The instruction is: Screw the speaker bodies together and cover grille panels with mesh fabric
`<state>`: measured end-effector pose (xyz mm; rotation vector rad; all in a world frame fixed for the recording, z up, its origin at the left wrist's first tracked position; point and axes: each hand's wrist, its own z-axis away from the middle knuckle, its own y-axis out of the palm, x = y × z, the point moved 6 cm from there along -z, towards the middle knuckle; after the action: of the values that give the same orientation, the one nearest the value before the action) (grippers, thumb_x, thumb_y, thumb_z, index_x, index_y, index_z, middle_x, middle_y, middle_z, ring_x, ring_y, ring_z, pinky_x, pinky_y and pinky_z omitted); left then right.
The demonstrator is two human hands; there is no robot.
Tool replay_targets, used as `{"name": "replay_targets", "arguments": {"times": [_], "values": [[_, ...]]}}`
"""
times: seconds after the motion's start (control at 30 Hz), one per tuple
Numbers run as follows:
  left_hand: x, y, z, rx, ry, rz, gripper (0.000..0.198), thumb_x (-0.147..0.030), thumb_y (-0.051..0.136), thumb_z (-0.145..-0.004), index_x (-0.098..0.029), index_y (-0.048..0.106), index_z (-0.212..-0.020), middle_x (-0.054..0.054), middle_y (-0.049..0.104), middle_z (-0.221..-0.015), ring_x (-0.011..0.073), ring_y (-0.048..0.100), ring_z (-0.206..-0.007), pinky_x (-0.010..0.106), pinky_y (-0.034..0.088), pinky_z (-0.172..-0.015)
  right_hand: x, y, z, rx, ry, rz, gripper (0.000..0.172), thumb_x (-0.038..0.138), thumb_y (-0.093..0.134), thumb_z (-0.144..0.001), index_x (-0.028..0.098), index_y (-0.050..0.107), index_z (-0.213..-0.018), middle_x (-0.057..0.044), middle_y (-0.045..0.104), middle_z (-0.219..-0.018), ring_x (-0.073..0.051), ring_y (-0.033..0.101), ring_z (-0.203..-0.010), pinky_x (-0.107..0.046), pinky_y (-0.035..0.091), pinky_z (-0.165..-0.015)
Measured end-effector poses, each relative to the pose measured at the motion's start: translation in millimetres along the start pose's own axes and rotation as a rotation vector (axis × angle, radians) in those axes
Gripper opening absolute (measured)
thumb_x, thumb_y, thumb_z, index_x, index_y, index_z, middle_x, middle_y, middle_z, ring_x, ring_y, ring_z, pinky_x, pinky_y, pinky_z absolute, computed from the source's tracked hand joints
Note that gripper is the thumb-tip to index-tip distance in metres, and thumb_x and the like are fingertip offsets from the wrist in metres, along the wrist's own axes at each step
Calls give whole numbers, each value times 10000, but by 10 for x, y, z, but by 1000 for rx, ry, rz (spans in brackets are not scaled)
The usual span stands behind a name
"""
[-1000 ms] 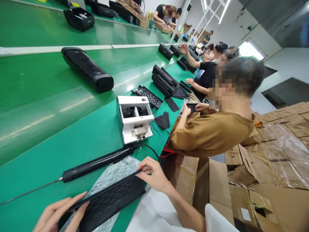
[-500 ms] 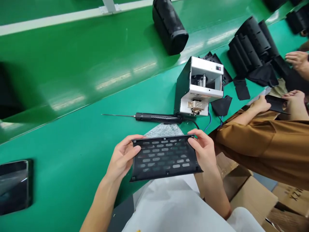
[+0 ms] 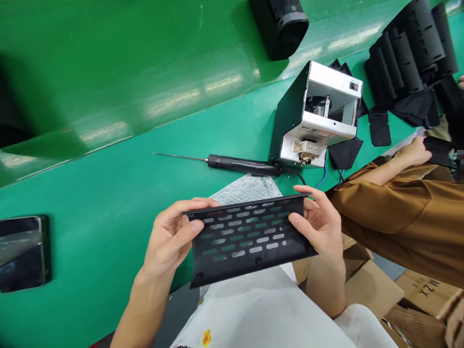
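Observation:
A black slotted panel (image 3: 250,237), slightly curved and pierced by rows of oblong holes, is held up over my lap at the table's edge. My left hand (image 3: 174,237) pinches its left end, thumb on the near face and fingers behind. On the right end my right hand (image 3: 321,222) grips the same panel, thumb on the face, fingers over the top edge. Just beyond lies clear bubble wrap (image 3: 246,188). Past that rests a black electric screwdriver (image 3: 242,165) with a long thin bit pointing left.
A silver-and-black screw feeder (image 3: 319,116) stands behind the screwdriver's cable end. A phone (image 3: 21,253) lies at left. A black speaker (image 3: 281,29) sits at the back, stacked black panels (image 3: 409,53) at right. A co-worker's sleeve (image 3: 398,212) is close by, above cardboard boxes (image 3: 377,290).
The panel has come nearer to me and tilted, its right end higher. Both hands keep their hold. My view has shifted, moving the screw feeder and speaker right and up.

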<state>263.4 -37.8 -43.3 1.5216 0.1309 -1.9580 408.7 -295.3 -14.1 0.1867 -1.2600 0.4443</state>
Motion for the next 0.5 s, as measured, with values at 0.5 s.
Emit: {"name": "replay_targets", "arguments": {"times": [0.5], "values": [[193,49,43,110,-198,-18,326,-485,868,-885,-270,873,-1130,120,826,-1195,341,801,-1085,438,681,-950,-109,1,-244,42,7,39,630,691,857,-808,277,679,-1249,-34,747,-873,-184,648,-602,-306,557,-518]]}}
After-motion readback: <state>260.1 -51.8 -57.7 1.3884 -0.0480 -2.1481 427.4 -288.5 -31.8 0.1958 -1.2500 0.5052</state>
